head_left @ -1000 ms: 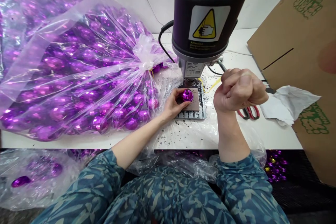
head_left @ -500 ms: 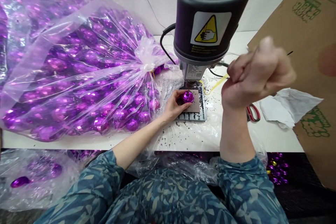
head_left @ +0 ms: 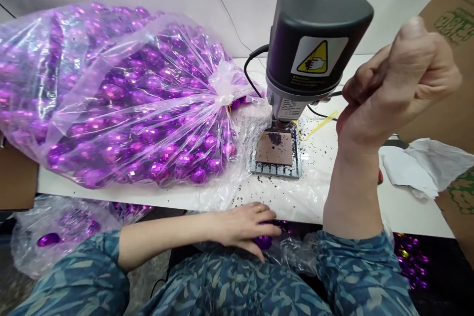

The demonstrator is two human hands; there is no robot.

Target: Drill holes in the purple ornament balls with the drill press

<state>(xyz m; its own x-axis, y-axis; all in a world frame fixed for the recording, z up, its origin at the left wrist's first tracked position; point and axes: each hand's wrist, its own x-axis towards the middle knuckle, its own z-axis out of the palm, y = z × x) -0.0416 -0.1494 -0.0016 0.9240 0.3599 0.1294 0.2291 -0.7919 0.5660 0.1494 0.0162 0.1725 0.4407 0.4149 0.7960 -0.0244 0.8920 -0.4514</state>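
Observation:
My left hand (head_left: 246, 227) is at the table's front edge, palm down with its fingers apart. Just below its thumb and index finger shows a shiny purple ball (head_left: 263, 242), partly covered by the fingers. My right hand (head_left: 400, 84) is a raised fist on the right side of the bench drill press (head_left: 318, 34). A dark lever (head_left: 336, 93) runs from the machine into this fist; most of it is hidden. Under the drill, a brown board (head_left: 274, 150) with a small hole and dark shavings lies on the slotted metal base (head_left: 274, 170).
A large tied clear bag (head_left: 148, 108) full of purple balls covers the table's left side. Crumpled white paper (head_left: 414, 168) and cardboard boxes (head_left: 455, 123) are on the right. Below the edge hang plastic bags (head_left: 66, 227); more balls (head_left: 411, 261) sit low right.
My left hand has taken the purple ball off the board and down to the table's front edge, its fingers now spread. My right fist has risen and moved right. The view has shifted.

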